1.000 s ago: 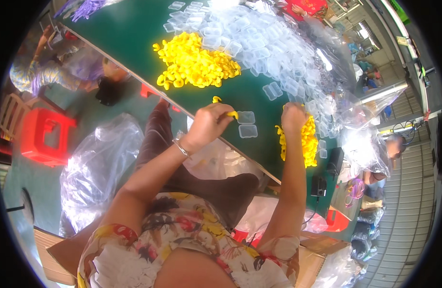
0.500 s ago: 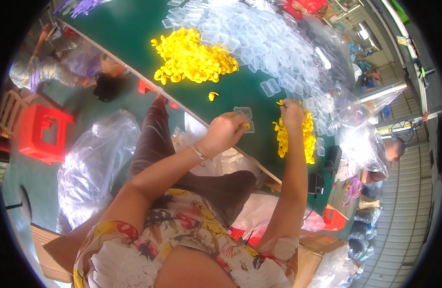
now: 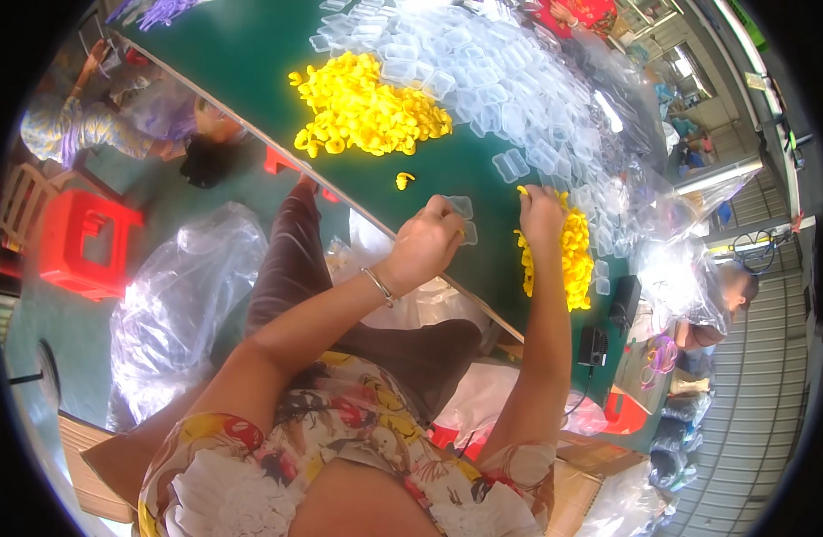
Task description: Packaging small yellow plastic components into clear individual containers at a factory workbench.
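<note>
Two hands are at the table's near edge. Your left hand is curled with its fingers clamped on a clear case, held just above the green table. Your right hand rests on top of the small yellow pile, fingers bunched together; a bit of yellow shows at the fingertips, but whether they actually pinch a piece cannot be told.

By the look of it, you are at the step of pairing a yellow piece with a case: the case is in hand, the piece is being picked. The next move would call for one piece lifted clean from the pile and brought across to the case, with the case kept steady and its opening facing the right hand.

Counts: one case in your left hand; one stray yellow piece lying alone on the table between the piles; two yellow piles, the big pile farther back and the small one under your right hand; one wide heap of clear cases, far too many to count singly.
</note>
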Tool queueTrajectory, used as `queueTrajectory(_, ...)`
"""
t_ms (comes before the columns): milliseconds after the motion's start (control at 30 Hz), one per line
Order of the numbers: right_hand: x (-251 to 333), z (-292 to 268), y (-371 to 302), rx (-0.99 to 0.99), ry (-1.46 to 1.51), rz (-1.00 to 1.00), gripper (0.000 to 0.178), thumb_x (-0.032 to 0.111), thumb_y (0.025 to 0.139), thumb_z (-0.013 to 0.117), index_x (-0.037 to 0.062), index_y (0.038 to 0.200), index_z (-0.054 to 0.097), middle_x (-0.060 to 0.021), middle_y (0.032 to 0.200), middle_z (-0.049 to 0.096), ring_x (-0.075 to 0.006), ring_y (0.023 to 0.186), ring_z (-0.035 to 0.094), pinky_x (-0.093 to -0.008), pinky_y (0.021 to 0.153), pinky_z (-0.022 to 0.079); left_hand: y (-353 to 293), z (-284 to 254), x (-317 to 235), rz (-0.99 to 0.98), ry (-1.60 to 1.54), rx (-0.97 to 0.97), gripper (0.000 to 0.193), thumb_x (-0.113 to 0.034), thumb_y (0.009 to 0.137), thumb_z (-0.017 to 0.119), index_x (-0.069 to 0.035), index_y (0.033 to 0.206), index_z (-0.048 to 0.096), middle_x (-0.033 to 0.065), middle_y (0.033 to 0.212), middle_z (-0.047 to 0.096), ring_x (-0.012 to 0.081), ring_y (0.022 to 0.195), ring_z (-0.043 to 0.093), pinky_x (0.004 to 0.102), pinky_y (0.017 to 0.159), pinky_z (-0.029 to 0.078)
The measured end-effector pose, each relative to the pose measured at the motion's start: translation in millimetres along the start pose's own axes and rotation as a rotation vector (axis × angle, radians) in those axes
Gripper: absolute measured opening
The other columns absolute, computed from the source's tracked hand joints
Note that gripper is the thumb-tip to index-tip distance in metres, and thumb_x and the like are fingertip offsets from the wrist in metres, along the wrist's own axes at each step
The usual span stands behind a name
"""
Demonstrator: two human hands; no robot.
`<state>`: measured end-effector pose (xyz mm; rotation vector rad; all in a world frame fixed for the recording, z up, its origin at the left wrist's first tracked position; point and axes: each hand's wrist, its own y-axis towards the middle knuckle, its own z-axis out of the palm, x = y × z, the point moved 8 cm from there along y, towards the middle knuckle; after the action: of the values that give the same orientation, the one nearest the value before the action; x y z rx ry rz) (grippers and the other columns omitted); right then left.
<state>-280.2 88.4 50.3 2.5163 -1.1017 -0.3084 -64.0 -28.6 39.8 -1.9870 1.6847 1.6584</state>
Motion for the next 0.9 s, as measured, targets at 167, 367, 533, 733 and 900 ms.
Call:
queueTrajectory(167,26,-5,-32,0.223,0.904,-0.036,0.014,0.011,0.088,0.066,0.005,0.1,0.067,-0.0064,0.084,0.065,-0.017,0.076,0.063,-0.0319,0.069,0.049,1,-6,-8,0.052,0.217,0.055,0.039,-0.019,0.07,0.08,-0.006,0.104,0.066,0.0106,0.101,0.058,0.0293,0.096,0.059,0.0389,0.081,0.051)
queueTrajectory(367,93,-27,-58,0.579,0.865,-0.115,0.018,0.006,0.09,0.064,0.0004,0.107,0.062,-0.0047,0.086,0.067,-0.0108,0.077,0.061,-0.0261,0.07,0.049,-2,-3,-3,0.108,0.268,0.054,0.035,-0.024,0.067,0.082,-0.008,0.093,0.065,0.009,0.096,0.057,0.0271,0.093,0.059,0.0386,0.076,0.048)
queueTrajectory(533,95,-31,-55,0.458,0.728,-0.167,0.019,0.005,0.089,0.064,0.0007,0.108,0.062,-0.0053,0.085,0.067,-0.0116,0.074,0.062,-0.0267,0.067,0.049,-4,-2,-1,0.091,0.25,0.111,0.043,-0.022,0.069,0.081,-0.007,0.106,0.066,0.0098,0.102,0.058,0.0285,0.095,0.058,0.0379,0.083,0.049)
queueTrajectory(733,78,-25,-43,0.25,0.895,-0.179,0.024,0.005,0.086,0.067,0.0054,0.109,0.062,-0.0118,0.082,0.066,-0.0272,0.069,0.065,-0.0346,0.064,0.052,-7,-6,-3,0.127,0.226,0.083,0.041,-0.022,0.07,0.081,-0.007,0.106,0.067,0.0089,0.101,0.058,0.0274,0.095,0.057,0.0376,0.083,0.049)
queueTrajectory(900,98,-25,-33,0.196,0.775,-0.276,0.026,0.0,0.082,0.069,0.0035,0.106,0.063,-0.0135,0.093,0.06,-0.027,0.072,0.062,-0.0346,0.065,0.05,-7,-7,0,0.126,0.227,0.109,0.04,-0.021,0.07,0.081,-0.007,0.105,0.068,0.009,0.101,0.058,0.0274,0.094,0.057,0.0374,0.084,0.048)
